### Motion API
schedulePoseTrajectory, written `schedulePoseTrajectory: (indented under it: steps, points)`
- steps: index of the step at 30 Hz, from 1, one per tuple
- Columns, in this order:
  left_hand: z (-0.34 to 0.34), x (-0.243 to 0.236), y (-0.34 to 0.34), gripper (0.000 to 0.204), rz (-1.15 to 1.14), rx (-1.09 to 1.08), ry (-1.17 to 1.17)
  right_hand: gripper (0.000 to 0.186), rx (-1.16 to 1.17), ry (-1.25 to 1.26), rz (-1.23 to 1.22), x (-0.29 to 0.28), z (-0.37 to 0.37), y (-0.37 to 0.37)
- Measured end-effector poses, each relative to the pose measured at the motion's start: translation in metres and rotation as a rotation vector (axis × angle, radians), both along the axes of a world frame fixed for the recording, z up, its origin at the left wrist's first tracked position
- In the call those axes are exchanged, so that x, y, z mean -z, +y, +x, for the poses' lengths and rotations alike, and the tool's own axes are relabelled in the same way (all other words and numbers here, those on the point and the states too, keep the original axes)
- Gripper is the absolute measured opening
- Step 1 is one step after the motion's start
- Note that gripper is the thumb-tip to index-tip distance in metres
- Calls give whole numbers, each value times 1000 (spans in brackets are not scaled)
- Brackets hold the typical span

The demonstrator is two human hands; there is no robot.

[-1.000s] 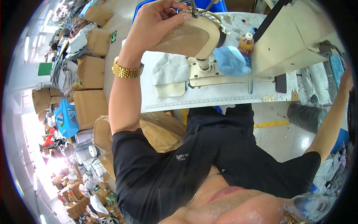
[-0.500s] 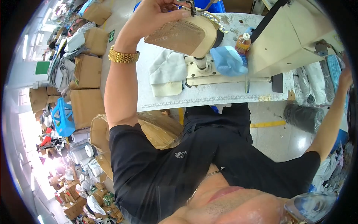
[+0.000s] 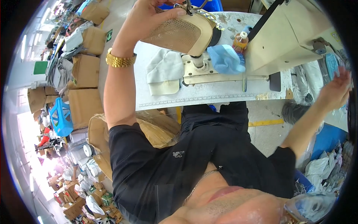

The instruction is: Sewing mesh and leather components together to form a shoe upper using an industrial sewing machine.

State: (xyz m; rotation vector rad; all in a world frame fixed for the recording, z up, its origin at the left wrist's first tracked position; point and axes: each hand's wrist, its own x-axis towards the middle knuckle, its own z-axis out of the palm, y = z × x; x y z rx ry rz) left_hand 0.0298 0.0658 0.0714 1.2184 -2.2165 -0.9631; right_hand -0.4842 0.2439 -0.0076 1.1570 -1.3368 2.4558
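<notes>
At the top, my left hand (image 3: 149, 16) grips the edge of a beige mesh piece (image 3: 174, 35) with a smooth border, its thumb lying along the top; the other fingers are partly out of the picture. The piece sits under the needle and presser foot (image 3: 189, 8) of a cream sewing machine (image 3: 287, 37), over a metal post (image 3: 199, 62). A black rounded part (image 3: 215, 36) shows at its right side. Out to the far right, beyond the machine's end, my right hand (image 3: 336, 89) is raised with fingers apart and nothing seen in it.
On the white table (image 3: 164, 100) lie pale cloth pieces (image 3: 165, 69), a blue cloth (image 3: 225, 59) and a small bottle (image 3: 239, 44) of amber liquid. Grey wrapped bundles (image 3: 307, 80) lie at the right. Cardboard boxes (image 3: 85, 108) and a blue stool (image 3: 61, 117) stand at the left.
My right hand has come back from the far right edge, nearer the body, and its fingers now show. My left hand still holds the mesh piece at the needle.
</notes>
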Motion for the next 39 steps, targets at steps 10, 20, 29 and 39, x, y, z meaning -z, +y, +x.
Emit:
schedulePoseTrajectory:
  steps: [10, 20, 29, 39]
  points:
    - [-30, 85, 66, 23, -1142, -264, 218, 36, -1469, -416, 411, 58, 296, -109]
    - [-24, 80, 45, 23, -732, -173, 397, 20, -1327, -441, 349, 46, 347, -91]
    - [-23, 77, 36, 17, -649, -98, 453, 19, -1352, -563, 279, 57, 346, -89]
    - [-40, 59, 41, 24, -629, -240, 340, 24, -1373, -519, 268, 55, 347, -92]
